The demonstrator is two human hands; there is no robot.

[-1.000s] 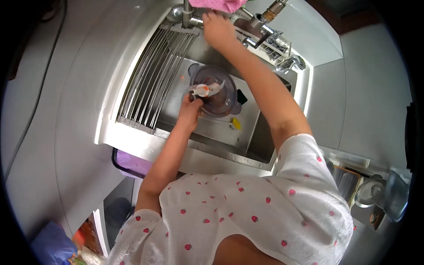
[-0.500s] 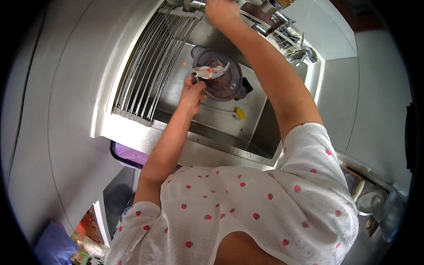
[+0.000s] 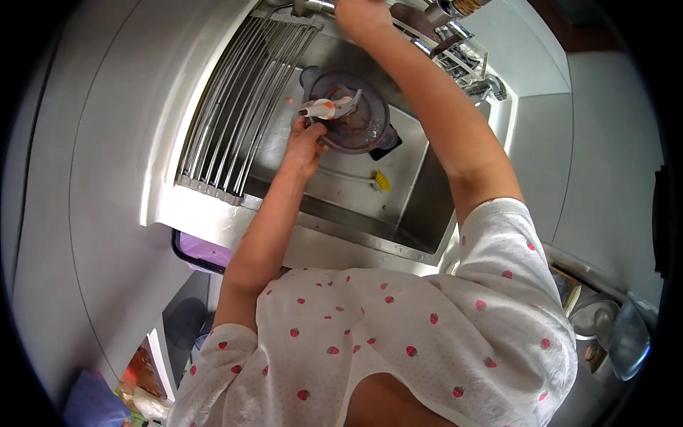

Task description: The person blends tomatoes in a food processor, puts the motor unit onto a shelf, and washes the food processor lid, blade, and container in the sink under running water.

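Note:
My left hand is closed on a food processor blade, with a white hub and curved blades carrying red bits. It is held over a translucent grey bowl, which has side handles and red scraps inside and stands in the steel sink. My right hand reaches to the top edge of the view, beside the metal tap; its fingers are out of sight. A dish brush with yellow bristles lies on the sink floor below the bowl.
A roll-up drying rack covers the sink's left side. A caddy with utensils stands at the back right. Below the counter, a purple-lined bin is at left and metal cookware at right.
The blade in my left hand has shifted slightly left and up and turned a little. The right hand stays near the tap. The whole view has shifted slightly.

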